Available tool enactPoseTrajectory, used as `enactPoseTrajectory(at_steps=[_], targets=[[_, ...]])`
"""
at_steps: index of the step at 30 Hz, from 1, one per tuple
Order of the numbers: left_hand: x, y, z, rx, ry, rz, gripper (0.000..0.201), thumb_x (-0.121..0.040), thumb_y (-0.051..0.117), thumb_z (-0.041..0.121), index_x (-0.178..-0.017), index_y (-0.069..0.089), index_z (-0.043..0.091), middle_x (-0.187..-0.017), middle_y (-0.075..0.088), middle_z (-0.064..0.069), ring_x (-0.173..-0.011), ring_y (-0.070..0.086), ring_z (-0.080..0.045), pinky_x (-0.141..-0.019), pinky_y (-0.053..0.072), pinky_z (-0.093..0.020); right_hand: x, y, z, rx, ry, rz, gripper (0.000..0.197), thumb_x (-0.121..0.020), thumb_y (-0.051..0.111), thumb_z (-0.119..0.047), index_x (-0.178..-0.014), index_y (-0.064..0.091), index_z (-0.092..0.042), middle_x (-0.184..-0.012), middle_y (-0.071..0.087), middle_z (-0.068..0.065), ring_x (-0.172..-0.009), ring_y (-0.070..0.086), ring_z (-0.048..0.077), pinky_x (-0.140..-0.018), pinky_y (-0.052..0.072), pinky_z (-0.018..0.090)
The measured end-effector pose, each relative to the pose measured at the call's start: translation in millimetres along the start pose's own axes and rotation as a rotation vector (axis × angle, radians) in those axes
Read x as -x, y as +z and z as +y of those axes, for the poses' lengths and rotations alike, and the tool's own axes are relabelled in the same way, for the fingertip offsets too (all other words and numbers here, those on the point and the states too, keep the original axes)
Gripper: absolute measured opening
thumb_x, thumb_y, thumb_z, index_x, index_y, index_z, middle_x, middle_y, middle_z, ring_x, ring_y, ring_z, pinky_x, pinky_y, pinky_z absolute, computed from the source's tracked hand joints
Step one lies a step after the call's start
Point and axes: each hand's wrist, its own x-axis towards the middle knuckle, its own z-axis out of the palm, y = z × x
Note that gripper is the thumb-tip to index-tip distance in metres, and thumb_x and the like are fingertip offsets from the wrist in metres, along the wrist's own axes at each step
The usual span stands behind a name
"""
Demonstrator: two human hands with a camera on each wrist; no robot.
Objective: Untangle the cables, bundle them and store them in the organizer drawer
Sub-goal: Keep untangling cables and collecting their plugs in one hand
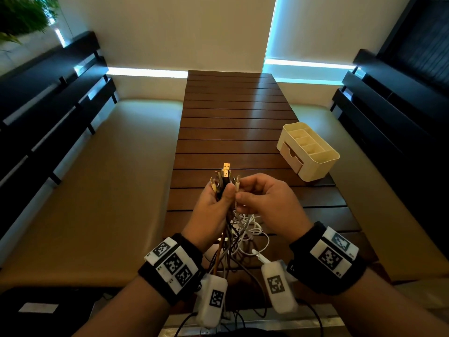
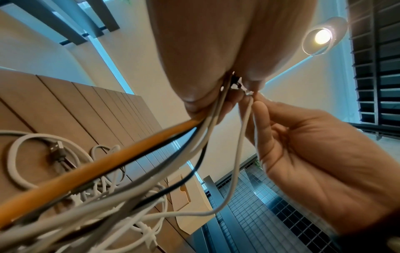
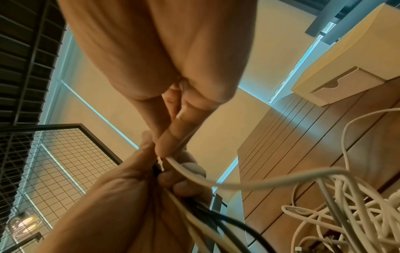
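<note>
From the head view, the left hand [image 1: 213, 203] was closed around a bunch of cables [image 1: 224, 181], held above the near part of the slatted wooden tabletop [image 1: 230, 117]. The gathered plugs stood up out of the fist, pointing up and away from the person, so the bunch ran roughly upright with its long axis from the plugs down through the fist. Below the fist the cables fell into a loose tangle [image 1: 245, 229] of white, grey, dark and orange strands lying on the tabletop near its front edge. The right hand [image 1: 264, 203], just beside the left, pinched one white cable [image 1: 237, 184] between thumb and forefinger, right under its plug, which also pointed upward. A cream organizer [image 1: 308, 149] with open top compartments and a small drawer [image 1: 291, 155] on its near side stood on the tabletop to the right, well apart from both hands; the drawer looked closed.

In the left wrist view, an orange cable [image 2: 103, 160], a dark one and several white ones streamed from the left hand's grip down toward the camera, while the right hand's fingertips [image 2: 259, 107] nipped the thin white cable just beside the bunch.

In the right wrist view, the pinched white cable [image 3: 194, 172] curved from the right hand's fingers down and rightward into the tangle on the tabletop, with the left hand [image 3: 129, 196] clenched on the other strands.
</note>
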Motion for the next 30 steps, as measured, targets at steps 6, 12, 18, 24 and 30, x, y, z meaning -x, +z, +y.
enactPoseTrajectory(at_steps=[6,12,18,24,30], targets=[[3,4,2,-0.02,0.031,-0.035,0.071,-0.086,0.049,0.052,-0.126,0.048,-0.007,-0.111,0.068,-0.021,-0.1,0.07,-0.028,-0.082,0.059,-0.035,1,6,2,0.097,-0.076,0.096,0.011,-0.086,0.075,-0.018,-0.094,0.067,-0.017,-0.087,0.074,0.001,-0.078,0.072,0.011,-0.069,0.059,0.024],[6,8,1,-0.05,0.059,-0.072,0.033,-0.092,0.042,0.034,-0.107,0.049,0.005,-0.077,0.068,0.011,-0.069,0.064,0.003,-0.065,0.05,-0.014,-5,8,5,0.248,-0.066,0.127,0.02,-0.086,0.075,-0.019,-0.081,0.056,-0.021,-0.076,0.059,-0.004,-0.06,0.052,-0.004,-0.057,0.047,0.013],[6,11,2,-0.027,0.061,0.027,0.044,-0.089,0.04,0.049,-0.1,0.05,0.007,-0.088,0.057,-0.015,-0.078,0.059,-0.026,-0.071,0.054,-0.039,-2,16,5,0.051,0.016,0.087,0.022,-0.09,0.069,-0.015,-0.077,0.051,-0.013,-0.065,0.055,-0.004,-0.051,0.053,0.003,-0.051,0.047,0.018],[2,10,-4,-0.068,0.127,0.098,0.069,-0.079,0.046,0.08,-0.091,0.051,0.012,-0.077,0.054,-0.009,-0.064,0.056,-0.024,-0.053,0.051,-0.035,-1,20,6,-0.142,0.061,0.035,0.024,-0.092,0.067,-0.019,-0.079,0.047,-0.012,-0.066,0.054,0.002,-0.053,0.054,0.011,-0.05,0.05,0.025],[-1,2,6,-0.015,0.078,0.133,0.056,-0.089,0.039,0.062,-0.096,0.049,0.008,-0.065,0.044,0.001,-0.054,0.044,-0.014,-0.048,0.04,-0.029,0,4,14,-0.388,0.065,-0.018,0.019,-0.079,0.069,-0.016,-0.092,0.058,-0.006,-0.084,0.066,0.01,-0.077,0.067,0.02,-0.066,0.059,0.033]])
